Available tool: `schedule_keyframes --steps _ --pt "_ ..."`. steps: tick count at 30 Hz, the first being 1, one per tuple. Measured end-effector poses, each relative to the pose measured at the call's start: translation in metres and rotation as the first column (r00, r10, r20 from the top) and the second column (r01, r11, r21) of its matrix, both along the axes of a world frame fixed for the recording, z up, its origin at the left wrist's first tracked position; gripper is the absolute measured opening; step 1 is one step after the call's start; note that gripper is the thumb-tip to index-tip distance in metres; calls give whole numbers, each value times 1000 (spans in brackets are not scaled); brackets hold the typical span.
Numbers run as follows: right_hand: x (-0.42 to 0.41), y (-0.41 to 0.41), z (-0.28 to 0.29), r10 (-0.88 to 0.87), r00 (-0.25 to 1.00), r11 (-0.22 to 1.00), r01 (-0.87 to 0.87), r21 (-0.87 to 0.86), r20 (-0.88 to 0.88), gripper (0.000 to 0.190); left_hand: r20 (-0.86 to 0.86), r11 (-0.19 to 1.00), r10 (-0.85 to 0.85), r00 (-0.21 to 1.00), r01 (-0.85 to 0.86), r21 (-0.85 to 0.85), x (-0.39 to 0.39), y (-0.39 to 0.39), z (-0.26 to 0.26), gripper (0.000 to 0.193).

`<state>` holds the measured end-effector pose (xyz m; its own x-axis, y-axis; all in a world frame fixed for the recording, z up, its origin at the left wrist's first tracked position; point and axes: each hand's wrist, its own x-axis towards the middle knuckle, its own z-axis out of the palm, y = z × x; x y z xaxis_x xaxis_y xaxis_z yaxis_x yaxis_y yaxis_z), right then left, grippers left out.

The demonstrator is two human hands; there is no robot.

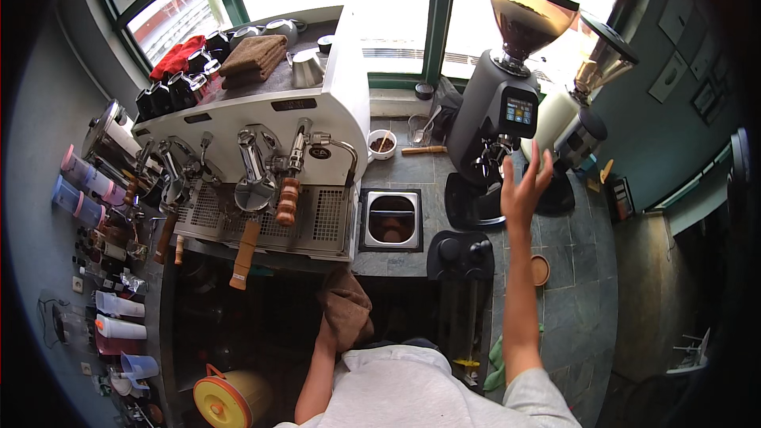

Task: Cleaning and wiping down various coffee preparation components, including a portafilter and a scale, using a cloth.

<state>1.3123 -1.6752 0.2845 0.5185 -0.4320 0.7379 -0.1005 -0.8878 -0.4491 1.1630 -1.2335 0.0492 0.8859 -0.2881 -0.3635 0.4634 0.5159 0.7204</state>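
My left hand (327, 328) grips a brown cloth (348, 312) below the front edge of the counter; the folds hide most of its fingers. Raised over the counter on the other side, my right hand (525, 191) has its fingers spread and holds nothing. It appears beside the portafilter fork and spout of a dark grey coffee grinder (475, 113), just under the lit touch screen (519, 113); whether a fingertip touches the grinder, I cannot tell. Beans show in the grinder's hopper (523, 15). A portafilter with a wooden handle (244, 255) is locked into the white espresso machine (250, 119).
A knock box (391, 245) is set into the counter, beside a black tamping mat (461, 255). A white cup of beans (381, 144) and a wooden-handled brush (424, 150) lie behind it. A second grinder (571, 125) stands to the right. A yellow jug (223, 398) sits low left.
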Motion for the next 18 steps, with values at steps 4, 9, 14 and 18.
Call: schedule_keyframes --steps 4,9,14,18 --pt "45 -52 0 -103 988 994 99 -39 -119 64 -69 992 -13 998 4 -124 5 -1 31 37" --pt "42 -34 16 -207 944 978 192 -80 -256 62 325 897 -328 887 184 403 13 6 54 34" --pt "-40 47 -4 172 943 919 -258 299 286 37 503 815 -389 772 34 578 15 -15 109 24" --pt "-105 167 -47 445 731 -72 -547 834 518 18 602 650 -508 616 -184 737 18 -22 93 34"
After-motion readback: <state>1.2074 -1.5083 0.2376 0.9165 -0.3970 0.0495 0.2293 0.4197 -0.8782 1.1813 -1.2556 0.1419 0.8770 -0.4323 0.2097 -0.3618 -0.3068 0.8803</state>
